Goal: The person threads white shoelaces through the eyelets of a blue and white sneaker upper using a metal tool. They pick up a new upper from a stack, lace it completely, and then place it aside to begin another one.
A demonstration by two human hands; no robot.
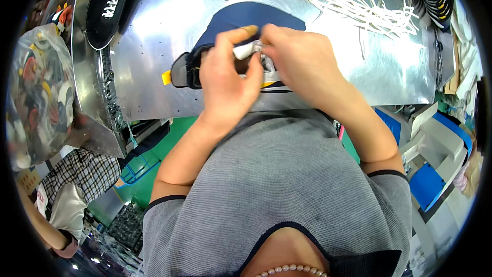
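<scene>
On the near side of the metal table [148, 100], the left hand [225, 74] is clamped on a dark shoe [192, 69]; the right hand [300, 54] pinches a white strip [244, 51] on it. At left, a clear bag [47, 35] holds multicoloured pieces [65, 95].

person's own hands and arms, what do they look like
The left hand and right hand are ungloved, both forearms bare. The short sleeves are finely textured grey fabric with dark trim. No watch, bracelet or cable shows.
</scene>
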